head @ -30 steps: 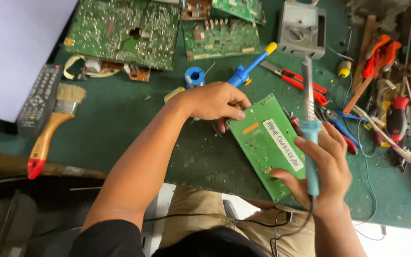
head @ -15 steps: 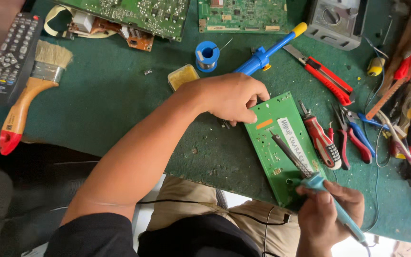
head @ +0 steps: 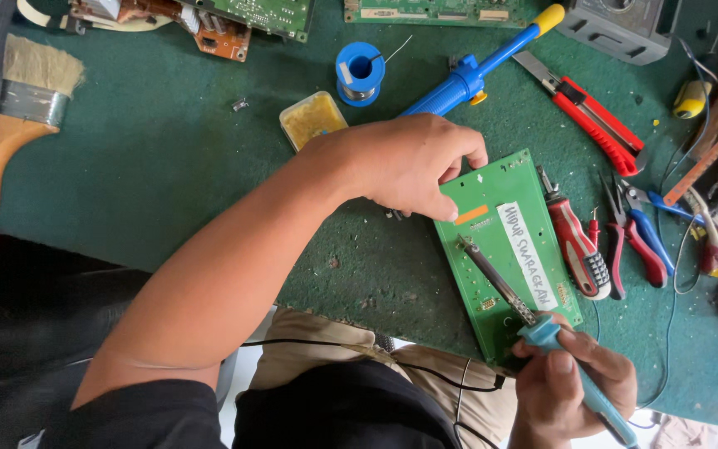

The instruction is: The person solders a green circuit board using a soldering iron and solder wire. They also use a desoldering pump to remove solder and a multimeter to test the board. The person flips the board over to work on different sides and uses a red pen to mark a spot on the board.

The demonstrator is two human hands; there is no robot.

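A small green circuit board (head: 504,249) with a white label strip and an orange tag lies on the green mat near the table's front edge. My left hand (head: 409,162) presses down on its upper left corner, gripping the edge. My right hand (head: 571,387) holds a light blue soldering iron (head: 542,333) by its handle like a pen. The iron's metal shaft runs up and left across the board, its tip touching the board just below the orange tag. A black cable trails from the iron over my lap.
Behind my left hand lie a blue desoldering pump (head: 479,66), a blue solder spool (head: 360,71) and a yellow flux tin (head: 313,120). A red screwdriver (head: 575,245), pliers (head: 633,237) and a red cutter (head: 596,116) lie right of the board. A paintbrush (head: 6,133) is at far left.
My right hand brought the iron down from upright to lie across the board, tip now on it. The view has moved closer. My left hand stays on the board's corner.
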